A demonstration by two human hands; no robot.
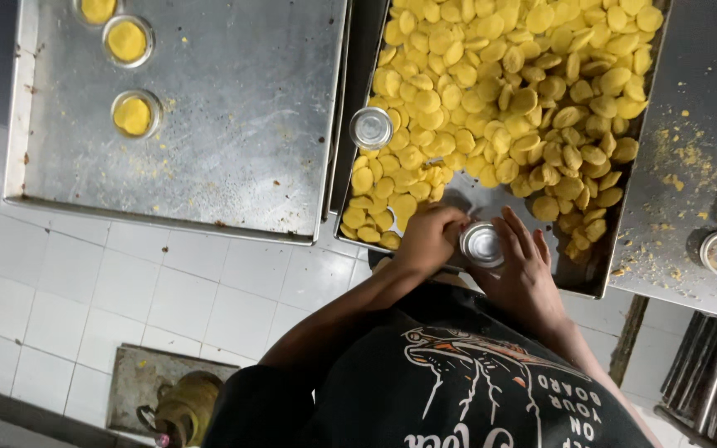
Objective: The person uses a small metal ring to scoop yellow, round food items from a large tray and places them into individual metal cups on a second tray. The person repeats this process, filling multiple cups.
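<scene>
Fingers [518, 231] of left hand [426, 239], right hand [529, 270] at upright metal cup [483, 245]

Single head cam, no second view, so nothing overlapped. It looked steeply down past the wearer's black printed shirt [458, 373], which filled the bottom edge; their front faced up-frame. Close range: both forearms ran up from the bottom centre. The upper half covered the surface carrying a flat grey metal baking sheet [234, 124] at left and a metal tray of yellow dough discs [491, 199] at centre. White floor tiles [85, 282] showed lower left.
</scene>
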